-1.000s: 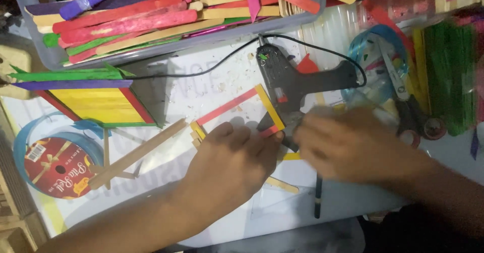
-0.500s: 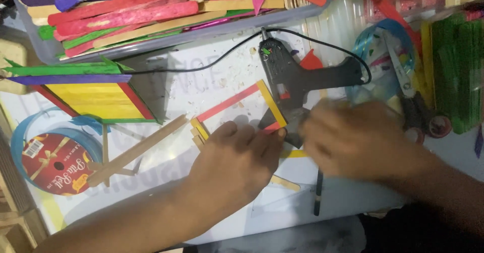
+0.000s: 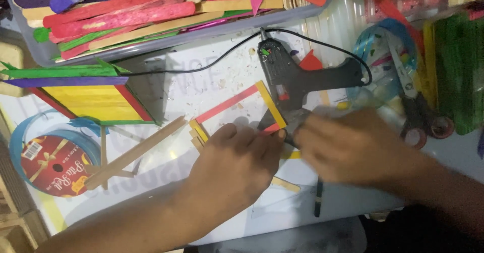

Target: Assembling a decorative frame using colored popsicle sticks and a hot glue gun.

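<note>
My left hand [image 3: 237, 159] lies flat on a small square frame of red and yellow craft sticks [image 3: 237, 102] on the white table, fingers closed and pressing its near side. My right hand [image 3: 353, 147] is blurred, close beside the left at the frame's near right corner; what its fingers pinch is hidden. A black glue gun [image 3: 297, 79] lies just beyond both hands, its nozzle pointing at that corner and its black cord [image 3: 201, 66] trailing left.
A grey tray [image 3: 166, 43] of coloured craft sticks runs along the back. A yellow stick panel with red, green and purple edges [image 3: 91, 99] and a ribbon spool [image 3: 55, 164] lie left. Scissors [image 3: 413, 106], tape rolls and green sticks [image 3: 459, 71] crowd the right. Plain sticks [image 3: 133, 152] lie near my left wrist.
My right hand has shifted slightly right and down, blurred with motion. My left hand stays pressed on the frame. The glue gun has not moved.
</note>
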